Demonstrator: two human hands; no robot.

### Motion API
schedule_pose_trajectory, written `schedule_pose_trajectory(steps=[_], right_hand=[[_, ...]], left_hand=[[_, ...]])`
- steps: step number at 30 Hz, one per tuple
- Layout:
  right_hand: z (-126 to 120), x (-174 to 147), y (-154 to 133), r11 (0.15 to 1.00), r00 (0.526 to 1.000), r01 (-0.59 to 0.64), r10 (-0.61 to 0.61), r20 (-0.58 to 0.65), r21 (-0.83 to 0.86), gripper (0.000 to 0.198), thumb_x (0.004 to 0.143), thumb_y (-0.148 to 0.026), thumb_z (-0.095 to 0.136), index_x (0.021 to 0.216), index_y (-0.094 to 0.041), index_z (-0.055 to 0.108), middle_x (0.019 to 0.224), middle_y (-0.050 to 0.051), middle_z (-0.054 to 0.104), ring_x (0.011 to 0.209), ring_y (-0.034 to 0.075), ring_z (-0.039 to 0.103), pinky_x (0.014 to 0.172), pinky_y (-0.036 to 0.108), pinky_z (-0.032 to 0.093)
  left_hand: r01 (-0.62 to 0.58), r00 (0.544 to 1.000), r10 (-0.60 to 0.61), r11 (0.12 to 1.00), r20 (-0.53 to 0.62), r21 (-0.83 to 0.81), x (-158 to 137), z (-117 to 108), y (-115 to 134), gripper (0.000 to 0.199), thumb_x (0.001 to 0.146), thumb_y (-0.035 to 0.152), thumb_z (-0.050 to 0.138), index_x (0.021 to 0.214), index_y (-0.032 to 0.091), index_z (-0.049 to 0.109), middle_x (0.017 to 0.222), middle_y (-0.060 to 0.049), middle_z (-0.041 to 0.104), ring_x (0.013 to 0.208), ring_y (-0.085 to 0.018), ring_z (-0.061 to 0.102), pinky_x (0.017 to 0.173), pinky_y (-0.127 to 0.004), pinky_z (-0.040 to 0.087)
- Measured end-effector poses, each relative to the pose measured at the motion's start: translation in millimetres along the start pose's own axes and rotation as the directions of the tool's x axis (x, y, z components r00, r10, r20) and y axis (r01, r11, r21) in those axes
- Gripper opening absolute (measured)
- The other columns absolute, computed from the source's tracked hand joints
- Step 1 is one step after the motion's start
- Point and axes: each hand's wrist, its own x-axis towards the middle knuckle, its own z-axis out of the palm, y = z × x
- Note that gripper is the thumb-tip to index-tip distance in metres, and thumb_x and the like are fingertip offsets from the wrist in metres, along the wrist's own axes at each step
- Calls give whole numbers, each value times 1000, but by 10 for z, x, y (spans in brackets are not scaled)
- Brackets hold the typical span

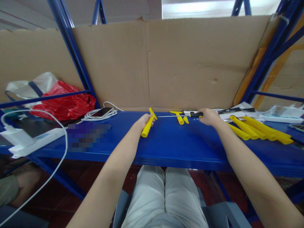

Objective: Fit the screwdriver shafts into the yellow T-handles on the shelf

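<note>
My left hand (145, 121) is closed round a yellow plastic handle (147, 126) with a hollow round lower end and a crosspiece on top. In my right hand (209, 116) is a screwdriver (196, 114) with a black and yellow grip. Its long thin shaft runs level to the left, and the tip meets or nearly meets the crosspiece of the handle; I cannot tell if it touches. Between my hands, behind the shaft, lie another yellow T-shaped handle (180, 119) and a small pointed yellow piece (186, 120).
Several yellow handles (257, 128) lie together at the right. Power strips (35, 142) with white cables are at both ends. A coiled white cable (99, 114) and a red plastic bag (67, 99) sit at the left. Cardboard (180, 63) walls the blue table (175, 145) behind.
</note>
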Motion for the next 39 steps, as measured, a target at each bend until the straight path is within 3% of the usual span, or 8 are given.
schedule_pose_trajectory(steps=[13,33,39], right_hand=[[-19,-6,0,1000,1000,-10,10,-2,10,46,71,-19,58,112,-25,77,105,8,79,97,28,71,79,34,53],[45,20,101,999,998,6,-3,-68,39,45,69,-18,60,110,-26,77,104,8,77,99,28,69,82,35,53],[42,16,93,1000,998,19,-18,-52,17,44,71,-18,59,110,-25,77,106,8,77,102,28,69,84,35,52]], left_hand=[[-7,1000,7,1000,-30,12,-35,21,20,28,103,22,31,111,11,56,56,1,50,37,-13,41,34,-22,34],[22,993,-4,989,119,-147,-99,28,35,27,102,23,31,112,13,54,58,1,49,36,-12,38,33,-21,32],[9,998,-2,992,56,-129,-88,33,35,28,103,22,31,111,11,55,57,1,49,35,-11,38,33,-21,32]])
